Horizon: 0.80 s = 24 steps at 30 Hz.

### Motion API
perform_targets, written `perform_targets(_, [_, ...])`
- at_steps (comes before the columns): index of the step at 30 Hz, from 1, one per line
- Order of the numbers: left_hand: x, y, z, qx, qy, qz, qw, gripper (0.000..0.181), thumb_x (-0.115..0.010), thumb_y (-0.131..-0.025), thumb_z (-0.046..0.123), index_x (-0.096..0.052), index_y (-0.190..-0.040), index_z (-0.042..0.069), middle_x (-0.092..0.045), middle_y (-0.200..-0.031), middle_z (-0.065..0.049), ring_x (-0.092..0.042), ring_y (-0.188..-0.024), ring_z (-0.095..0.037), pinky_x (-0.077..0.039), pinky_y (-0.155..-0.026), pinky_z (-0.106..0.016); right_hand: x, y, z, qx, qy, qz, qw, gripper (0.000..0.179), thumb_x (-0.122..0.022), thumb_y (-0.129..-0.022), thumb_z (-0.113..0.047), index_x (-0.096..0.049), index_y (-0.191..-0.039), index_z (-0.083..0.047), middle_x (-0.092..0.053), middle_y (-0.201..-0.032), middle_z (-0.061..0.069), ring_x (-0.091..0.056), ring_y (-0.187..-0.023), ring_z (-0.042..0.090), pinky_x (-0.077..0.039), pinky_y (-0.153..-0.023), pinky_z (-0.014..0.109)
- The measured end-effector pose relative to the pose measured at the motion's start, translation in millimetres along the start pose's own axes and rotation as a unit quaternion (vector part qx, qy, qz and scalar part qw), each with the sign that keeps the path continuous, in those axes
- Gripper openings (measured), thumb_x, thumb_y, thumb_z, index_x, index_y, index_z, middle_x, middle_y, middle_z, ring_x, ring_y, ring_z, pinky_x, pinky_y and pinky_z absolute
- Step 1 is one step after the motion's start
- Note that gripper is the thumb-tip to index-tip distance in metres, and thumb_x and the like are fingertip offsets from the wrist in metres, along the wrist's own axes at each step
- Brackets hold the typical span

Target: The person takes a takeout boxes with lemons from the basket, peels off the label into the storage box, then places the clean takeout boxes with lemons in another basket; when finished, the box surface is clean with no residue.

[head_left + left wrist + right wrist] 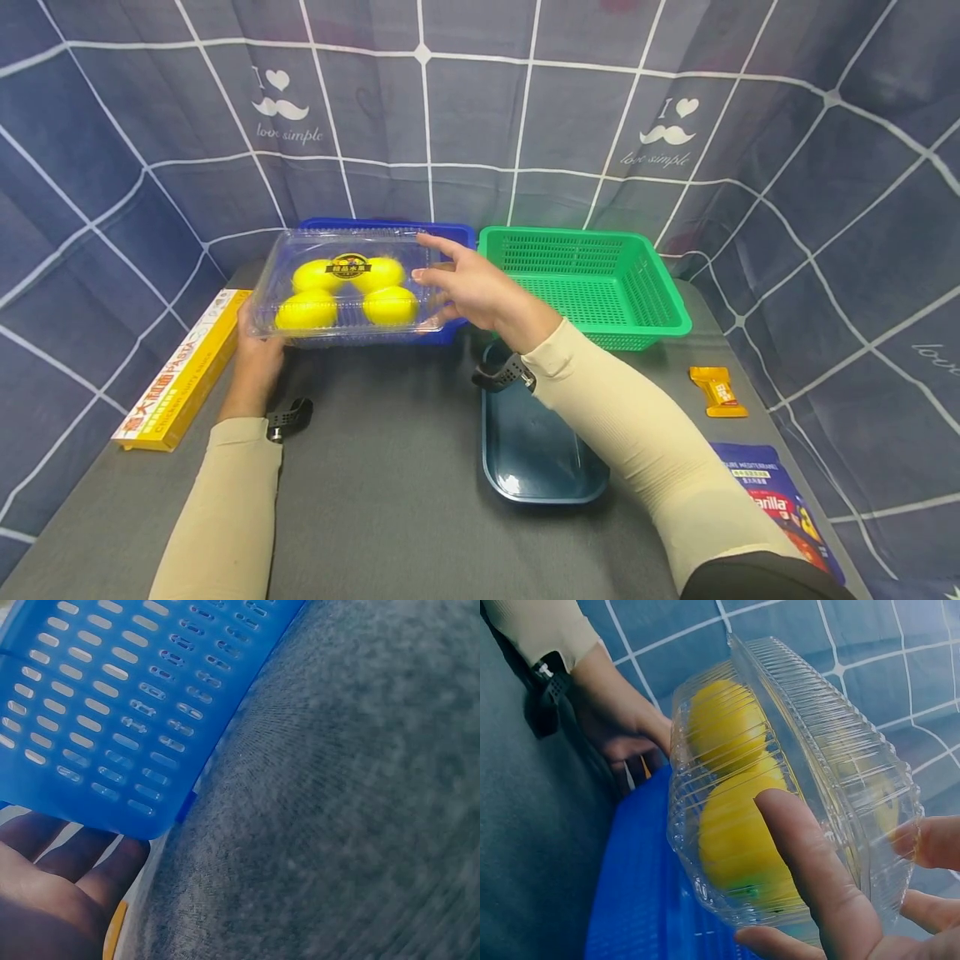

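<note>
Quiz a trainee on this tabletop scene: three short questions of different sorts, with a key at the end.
1. How many rounded yellow fruits show inside the clear plastic clamshell box in the head view?

2. True or false: in the head view, the green slotted plastic basket is to the right of the blue slotted plastic basket.

3. Which thing does the cream-sleeved right arm partly cover in the head view?
a) the long yellow-and-white pasta box
b) the dark teal rectangular tray
c) the small orange wrapped packet

Key: 1. Four. 2. True. 3. b.
</note>
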State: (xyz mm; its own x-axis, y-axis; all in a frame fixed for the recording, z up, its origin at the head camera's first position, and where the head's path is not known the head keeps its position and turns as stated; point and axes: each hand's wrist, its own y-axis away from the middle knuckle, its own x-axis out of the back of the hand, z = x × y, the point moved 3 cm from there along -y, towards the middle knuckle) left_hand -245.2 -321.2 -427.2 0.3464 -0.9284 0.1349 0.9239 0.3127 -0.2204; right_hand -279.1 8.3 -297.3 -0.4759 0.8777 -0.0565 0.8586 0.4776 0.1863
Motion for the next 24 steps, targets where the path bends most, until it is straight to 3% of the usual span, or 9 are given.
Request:
perform_targets(7, [0.9, 0.7, 2.1, 0.000, -0.007, 0.001, 1.0000, 0.078, -0.063, -0.101, 0.011, -0.019, -0.165, 0.008, -0.027, -0.165, -0.016, -0.028, -0.150, -0.023, -0.019, -0.123, -0.033, 0, 12.6, 6, 0.009, 0.001, -0.001, 1.0000, 0.070, -0.067, -0.104, -0.006, -0.041, -0.163, -0.033, -0.045, -0.157, 0.015, -0.065, -0.114, 0.040, -0.062, -0.076, 0.054])
perform_targets(13, [3.9, -6.3, -3.6, 0.020, -0.035, -0.004, 0.9992, 0.079, -0.066, -0.102, 0.021, -0.020, -0.165, 0.010, -0.025, -0.167, -0.015, -0.025, -0.154, -0.029, -0.018, -0.124, -0.039, 0, 23.4, 13, 0.008, -0.003, -0.013, 0.9999, 0.068, -0.067, -0.104, -0.006, -0.043, -0.161, -0.035, -0.047, -0.154, 0.014, -0.059, -0.124, 0.044, -0.062, -0.076, 0.054])
perform_targets(18, [5.9, -12.7, -12.7, 0.044, 0.010, -0.002, 0.9990, 0.079, -0.069, -0.100, 0.021, -0.024, -0.164, 0.015, -0.028, -0.166, -0.012, -0.028, -0.150, -0.026, -0.020, -0.123, -0.036, -2, 35.0, 15, 0.004, -0.002, -0.019, 0.9998, 0.067, -0.067, -0.104, -0.007, -0.045, -0.159, -0.037, -0.045, -0.156, 0.012, -0.053, -0.132, 0.047, -0.062, -0.077, 0.055])
perform_targets(19, [5.5, -14.5, -12.8, 0.059, 0.061, 0.001, 0.9964, 0.074, -0.069, -0.100, 0.015, -0.029, -0.161, 0.016, -0.032, -0.163, -0.010, -0.032, -0.147, -0.024, -0.023, -0.122, -0.033, -2, 37.2, 16, 0.003, -0.001, -0.020, 0.9998, 0.067, -0.067, -0.104, -0.007, -0.045, -0.159, -0.037, -0.046, -0.156, 0.012, -0.053, -0.132, 0.046, -0.062, -0.077, 0.055])
perform_targets(21, [2.8, -9.8, -3.1, 0.063, 0.097, 0.003, 0.9933, 0.067, -0.068, -0.098, 0.007, -0.035, -0.155, 0.019, -0.039, -0.154, -0.005, -0.035, -0.143, -0.020, -0.026, -0.119, -0.026, -3, 41.8, 17, 0.004, -0.001, -0.024, 0.9997, 0.067, -0.066, -0.105, -0.006, -0.044, -0.160, -0.036, -0.047, -0.155, 0.012, -0.056, -0.129, 0.045, -0.062, -0.077, 0.056])
perform_targets(24, [-6.2, 9.9, 31.3, 0.063, 0.121, 0.010, 0.9906, 0.065, -0.064, -0.096, 0.004, -0.035, -0.154, 0.011, -0.037, -0.156, -0.006, -0.034, -0.142, -0.018, -0.024, -0.117, -0.021, -4, 47.8, 20, 0.004, 0.002, -0.030, 0.9995, 0.067, -0.066, -0.105, -0.005, -0.043, -0.161, -0.034, -0.047, -0.155, 0.013, -0.060, -0.123, 0.043, -0.062, -0.078, 0.056])
